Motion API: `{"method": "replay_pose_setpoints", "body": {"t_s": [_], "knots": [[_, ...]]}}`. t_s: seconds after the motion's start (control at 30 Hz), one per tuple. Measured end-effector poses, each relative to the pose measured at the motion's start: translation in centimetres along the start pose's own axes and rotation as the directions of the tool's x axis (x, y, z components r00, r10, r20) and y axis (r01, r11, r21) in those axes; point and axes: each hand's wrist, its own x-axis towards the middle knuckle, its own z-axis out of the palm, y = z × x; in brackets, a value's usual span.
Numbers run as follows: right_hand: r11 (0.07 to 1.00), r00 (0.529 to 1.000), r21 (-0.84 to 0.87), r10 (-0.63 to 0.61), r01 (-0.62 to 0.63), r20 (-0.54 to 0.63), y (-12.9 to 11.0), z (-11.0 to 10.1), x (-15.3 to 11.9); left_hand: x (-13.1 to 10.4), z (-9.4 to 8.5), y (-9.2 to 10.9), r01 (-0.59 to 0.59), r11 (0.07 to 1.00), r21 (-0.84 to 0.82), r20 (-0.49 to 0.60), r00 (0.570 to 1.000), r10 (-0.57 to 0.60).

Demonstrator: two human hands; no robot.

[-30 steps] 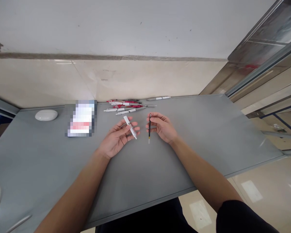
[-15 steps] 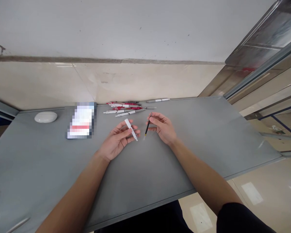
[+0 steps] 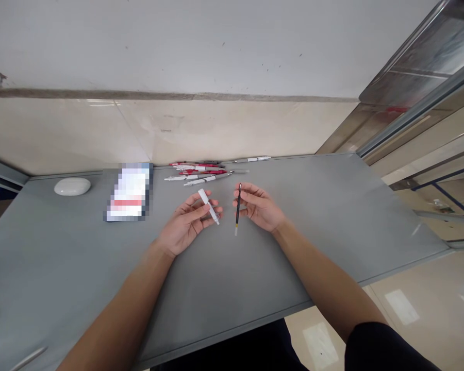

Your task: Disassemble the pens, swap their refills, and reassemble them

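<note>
A white pen barrel point(image 3: 204, 196) lies tilted between the thumb and fingers of my left hand point(image 3: 186, 222), its narrower end pointing down and to the right. My right hand point(image 3: 263, 208) pinches a thin pen refill point(image 3: 237, 210) near its top. The refill is black, with a yellowish band and a clear lower end, and hangs almost upright. A gap separates the refill from the barrel. Behind both hands, several red, white and grey pens point(image 3: 206, 180) lie in a loose pile on the grey table point(image 3: 232, 288).
A blurred-out phone-like rectangle point(image 3: 127, 193) lies left of the pens, and a smooth white oval object point(image 3: 72, 186) sits farther left. One white-and-grey pen point(image 3: 257, 159) rests against the tiled wall point(image 3: 232, 129). A white cable point(image 3: 29, 358) crosses the lower left.
My right hand has shifted slightly toward me, and the refill has swung from a slant to nearly upright, its lower end moving right. My left hand stays almost still.
</note>
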Motion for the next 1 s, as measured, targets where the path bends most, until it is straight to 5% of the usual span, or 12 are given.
{"method": "replay_pose_setpoints", "body": {"t_s": [0.2,1.0], "knots": [[0.995,0.994,-0.083,-0.048,0.056,0.093,0.4,0.48,-0.1,0.0,-0.17,0.05,0.013,1.0,0.003,-0.01,1.0,-0.013],[0.992,0.992,-0.092,-0.098,0.091,-0.079,0.21,0.19,0.22,-0.06,-0.34,-0.4,-0.034,0.998,0.055,0.045,0.999,0.031]]}}
